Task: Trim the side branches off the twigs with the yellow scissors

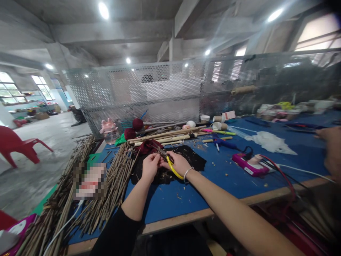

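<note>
My right hand [178, 164] is wrapped round a yellow-handled tool [176, 171] that looks like pliers. Its dark metal jaws point up and to the left. Close beside it, my left hand [151, 165] is closed in a pinch, the fingertips near the tool; what they hold, if anything, is too small to make out. Both hands are over a black cloth [195, 158] strewn with plant scraps. Just beyond the fingers lies a dark red bundle [146, 147], perhaps yarn or cloth.
Thin brown sticks [113, 185] are piled at left. Pale rods [170, 138] lie behind the cloth. A blue glue gun [225, 143], magenta power strip [250, 165] with cables, and white plastic bag [270, 142] are at right. Another person's hand [331, 149] shows at far right.
</note>
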A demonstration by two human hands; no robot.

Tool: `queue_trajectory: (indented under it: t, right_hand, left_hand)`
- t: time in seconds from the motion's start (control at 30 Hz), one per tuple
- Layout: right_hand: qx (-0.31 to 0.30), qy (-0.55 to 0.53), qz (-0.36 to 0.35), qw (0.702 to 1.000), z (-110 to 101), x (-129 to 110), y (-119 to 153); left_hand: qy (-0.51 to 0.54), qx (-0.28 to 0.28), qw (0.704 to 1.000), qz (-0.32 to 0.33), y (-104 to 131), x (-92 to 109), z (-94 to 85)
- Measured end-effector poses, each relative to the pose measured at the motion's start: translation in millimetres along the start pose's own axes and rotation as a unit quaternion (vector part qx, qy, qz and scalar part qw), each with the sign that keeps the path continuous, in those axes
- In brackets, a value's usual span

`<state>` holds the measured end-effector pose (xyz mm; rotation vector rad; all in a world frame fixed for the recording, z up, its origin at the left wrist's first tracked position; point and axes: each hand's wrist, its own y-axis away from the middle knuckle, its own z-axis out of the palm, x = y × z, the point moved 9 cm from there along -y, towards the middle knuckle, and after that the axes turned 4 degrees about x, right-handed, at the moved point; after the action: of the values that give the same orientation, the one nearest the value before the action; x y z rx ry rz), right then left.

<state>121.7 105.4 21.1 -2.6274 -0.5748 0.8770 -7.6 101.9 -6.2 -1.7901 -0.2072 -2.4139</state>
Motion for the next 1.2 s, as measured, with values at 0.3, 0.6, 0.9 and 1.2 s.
queue_trajectory:
  t: [0.3, 0.6, 0.9, 1.2]
  right_hand:
    - [-0.012, 0.024, -0.005, 1.000, 0.1, -2.2, 1.5]
    - [-0.036, 0.012, 0.024, 0.999, 4.1, 6.4, 1.8]
    - [-0.025, 0.032, 0.024, 0.999, 1.5, 2.7, 0.4]
    - [-0.014, 0.016, -0.011, 1.000, 4.3, -8.3, 2.2]
  left_hand:
    - [-0.197, -0.008, 0.973, 0.124, 3.6, 19.4, -1.6]
    - [-0.224, 0.017, 0.965, 0.136, 0.0, 19.1, -8.8]
    - [-0.109, 0.030, 0.991, 0.077, -4.0, 9.2, -11.0]
    - [-0.084, 0.016, 0.993, 0.076, -1.9, 10.3, -5.0]
